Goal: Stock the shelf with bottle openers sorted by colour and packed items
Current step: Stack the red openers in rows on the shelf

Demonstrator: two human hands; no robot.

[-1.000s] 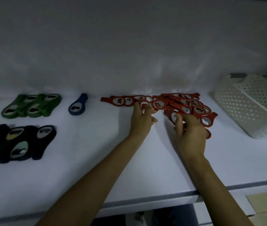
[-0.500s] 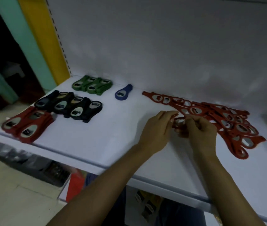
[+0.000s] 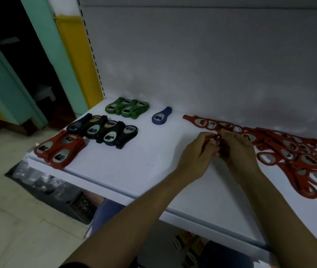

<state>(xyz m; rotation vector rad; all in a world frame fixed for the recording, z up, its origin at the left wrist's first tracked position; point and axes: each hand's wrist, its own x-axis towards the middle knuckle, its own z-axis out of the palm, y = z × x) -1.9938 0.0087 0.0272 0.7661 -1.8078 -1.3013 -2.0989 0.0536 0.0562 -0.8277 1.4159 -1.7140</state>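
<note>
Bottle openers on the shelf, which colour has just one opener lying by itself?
The blue opener, alone by the back wall between the green stack and the loose red pile. Every other colour lies in a group.

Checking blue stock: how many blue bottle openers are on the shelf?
1. The blue bottle opener lies alone near the back wall, between the green stack and the loose red heap, which could hide another.

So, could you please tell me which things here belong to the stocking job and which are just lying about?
Job: shelf, loose red openers, red stack, black openers, green openers, blue opener; left hand and right hand grip a red opener.
Lying about: yellow post, teal frame.
</note>
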